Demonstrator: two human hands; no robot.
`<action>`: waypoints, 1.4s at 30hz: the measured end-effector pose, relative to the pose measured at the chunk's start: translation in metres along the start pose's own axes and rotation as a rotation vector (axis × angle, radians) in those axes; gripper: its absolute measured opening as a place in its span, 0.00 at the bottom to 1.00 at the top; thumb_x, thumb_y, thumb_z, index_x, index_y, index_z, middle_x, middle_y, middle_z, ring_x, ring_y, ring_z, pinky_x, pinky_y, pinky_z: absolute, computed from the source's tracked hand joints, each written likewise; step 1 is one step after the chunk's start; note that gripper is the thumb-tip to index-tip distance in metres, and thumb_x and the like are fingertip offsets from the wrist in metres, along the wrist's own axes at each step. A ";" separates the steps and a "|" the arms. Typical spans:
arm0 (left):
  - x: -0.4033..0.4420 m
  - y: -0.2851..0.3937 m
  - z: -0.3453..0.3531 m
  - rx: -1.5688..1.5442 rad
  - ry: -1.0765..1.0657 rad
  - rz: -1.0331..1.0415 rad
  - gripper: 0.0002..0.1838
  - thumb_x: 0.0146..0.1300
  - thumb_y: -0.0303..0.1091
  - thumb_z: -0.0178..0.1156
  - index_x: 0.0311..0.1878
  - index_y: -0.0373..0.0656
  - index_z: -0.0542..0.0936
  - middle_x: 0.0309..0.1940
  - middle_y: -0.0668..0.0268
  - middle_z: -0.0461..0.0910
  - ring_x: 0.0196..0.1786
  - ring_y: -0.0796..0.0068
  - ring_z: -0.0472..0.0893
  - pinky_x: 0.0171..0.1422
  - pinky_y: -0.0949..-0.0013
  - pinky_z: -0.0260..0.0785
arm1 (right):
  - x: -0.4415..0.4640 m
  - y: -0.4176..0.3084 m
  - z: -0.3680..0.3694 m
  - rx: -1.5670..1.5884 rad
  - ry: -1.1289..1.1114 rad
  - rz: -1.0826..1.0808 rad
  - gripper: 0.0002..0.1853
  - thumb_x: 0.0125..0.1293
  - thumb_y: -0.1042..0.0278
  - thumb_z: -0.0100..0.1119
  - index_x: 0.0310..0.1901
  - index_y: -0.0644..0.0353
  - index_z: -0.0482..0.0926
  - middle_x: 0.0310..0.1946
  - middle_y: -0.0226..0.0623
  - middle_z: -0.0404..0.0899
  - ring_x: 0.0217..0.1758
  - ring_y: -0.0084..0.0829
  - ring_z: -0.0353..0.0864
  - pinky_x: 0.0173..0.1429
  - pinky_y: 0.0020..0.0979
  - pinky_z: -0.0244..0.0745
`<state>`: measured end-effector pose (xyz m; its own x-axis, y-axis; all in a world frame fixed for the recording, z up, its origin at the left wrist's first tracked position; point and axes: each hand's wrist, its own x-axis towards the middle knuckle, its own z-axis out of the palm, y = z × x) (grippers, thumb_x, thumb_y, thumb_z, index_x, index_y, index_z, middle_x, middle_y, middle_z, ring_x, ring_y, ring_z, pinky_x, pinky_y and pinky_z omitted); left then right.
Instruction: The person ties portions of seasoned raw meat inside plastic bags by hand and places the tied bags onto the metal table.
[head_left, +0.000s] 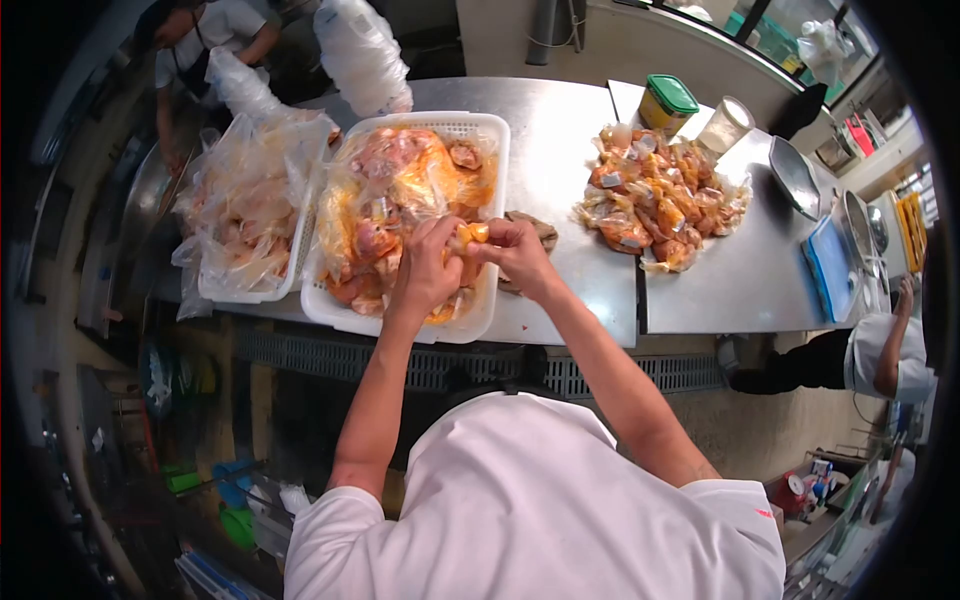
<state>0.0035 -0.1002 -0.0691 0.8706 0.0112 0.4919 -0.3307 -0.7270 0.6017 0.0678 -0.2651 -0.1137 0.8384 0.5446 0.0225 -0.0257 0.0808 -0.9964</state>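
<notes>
Orange-stained plastic (pixel 479 232), pinched above the white crate (pixel 502 180)
The left hand (pixel 432 262) and right hand (pixel 514 253) both grip it, equally near, fingertips close together; its long axis is unclear. The crate stands on the table (pixel 560 150).

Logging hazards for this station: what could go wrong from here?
The small orange item between left hand and right hand could slip into the white crate.
That crate reaches the front edge of the steel table; a bump might shift it.
The bagged pieces lie across the table seam; leaks could run in.
</notes>
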 end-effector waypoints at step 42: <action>0.062 -0.025 -0.090 0.023 0.180 0.047 0.10 0.52 0.21 0.74 0.39 0.34 0.86 0.35 0.60 0.84 0.36 0.68 0.84 0.42 0.69 0.74 | 0.095 -0.092 -0.001 -0.689 -0.310 -0.466 0.20 0.61 0.72 0.69 0.55 0.62 0.80 0.46 0.45 0.85 0.48 0.45 0.83 0.54 0.40 0.77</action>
<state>0.0331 -0.0196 0.0027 0.7745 0.0983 0.6249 -0.3590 -0.7452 0.5620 0.1506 -0.2212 -0.0201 0.4941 0.7914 0.3600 0.6988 -0.1152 -0.7060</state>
